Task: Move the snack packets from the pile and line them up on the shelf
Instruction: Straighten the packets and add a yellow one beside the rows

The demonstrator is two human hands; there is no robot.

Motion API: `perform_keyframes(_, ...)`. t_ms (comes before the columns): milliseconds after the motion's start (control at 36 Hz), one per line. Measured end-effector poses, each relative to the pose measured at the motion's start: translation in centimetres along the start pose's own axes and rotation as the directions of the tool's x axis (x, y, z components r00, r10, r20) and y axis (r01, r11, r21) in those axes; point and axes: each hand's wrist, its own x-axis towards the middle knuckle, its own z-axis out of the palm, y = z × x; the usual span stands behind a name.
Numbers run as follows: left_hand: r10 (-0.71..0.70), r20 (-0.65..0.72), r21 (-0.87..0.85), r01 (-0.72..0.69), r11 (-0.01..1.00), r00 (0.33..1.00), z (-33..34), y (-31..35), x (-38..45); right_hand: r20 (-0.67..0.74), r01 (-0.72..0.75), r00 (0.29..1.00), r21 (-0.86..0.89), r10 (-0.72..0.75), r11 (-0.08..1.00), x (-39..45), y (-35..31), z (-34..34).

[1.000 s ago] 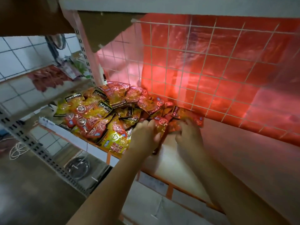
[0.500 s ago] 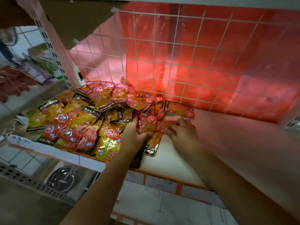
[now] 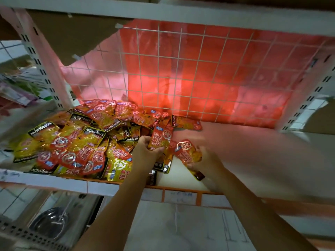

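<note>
Left hand (image 3: 146, 151) fingers curl round one packet (image 3: 160, 137) at the pile (image 3: 78, 140) edge; right hand (image 3: 203, 161) pinches another packet (image 3: 187, 152) above the bare shelf (image 3: 244, 151). Slick foil could slip, and loose neighbours at the front lip might slide off

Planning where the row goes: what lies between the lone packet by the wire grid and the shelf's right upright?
Only bare shelf between the lone packet and the right upright, per the head view.

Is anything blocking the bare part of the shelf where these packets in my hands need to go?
Nothing visible: the shelf right of the pile lies bare, save one packet by the back grid.
</note>
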Motion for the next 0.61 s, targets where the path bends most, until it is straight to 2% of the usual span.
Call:
perform_keyframes(111, 0.003, -0.037, -0.102, -0.007, 0.995, 0.999, 0.3, 0.4, -0.2, -0.033, 0.014, 0.999, 0.140, -0.010, 0.990, -1.3, 0.9, -0.7)
perform_keyframes(222, 0.008, -0.054, -0.194, -0.018, 0.981, 0.999, 1.4, 1.3, -2.0, -0.050, -0.014, 0.998, 0.486, 0.043, 0.874, -2.6, 1.8, -1.5)
perform_keyframes(278, -0.007, -0.018, -0.291, 0.002, 0.957, 1.000, 2.4, 2.5, -3.2, -0.049, -0.011, 0.998, 0.540, 0.045, 0.841, -2.8, 2.4, -2.2)
perform_keyframes(361, -0.003, 0.008, -0.339, 0.006, 0.941, 1.000, 4.2, 3.8, -4.6, -0.063, 0.029, 0.998, 0.616, 0.012, 0.787, -3.0, 3.3, -3.6)
perform_keyframes(472, -0.016, 0.040, -0.358, 0.029, 0.933, 0.999, 7.7, 5.1, -6.5, -0.056, 0.084, 0.996, 0.773, -0.064, 0.629, -3.6, 5.2, -6.1)
perform_keyframes(528, -0.023, 0.056, -0.383, 0.043, 0.923, 0.998, 9.9, 5.8, -7.7, -0.057, 0.079, 0.997, 0.815, -0.057, 0.574, -3.7, 6.8, -7.4)
perform_keyframes(611, -0.071, 0.043, -0.427, 0.083, 0.901, 0.997, 13.9, 6.9, -9.5, -0.072, 0.058, 0.997, 0.820, 0.002, 0.570, -3.8, 9.7, -10.1)
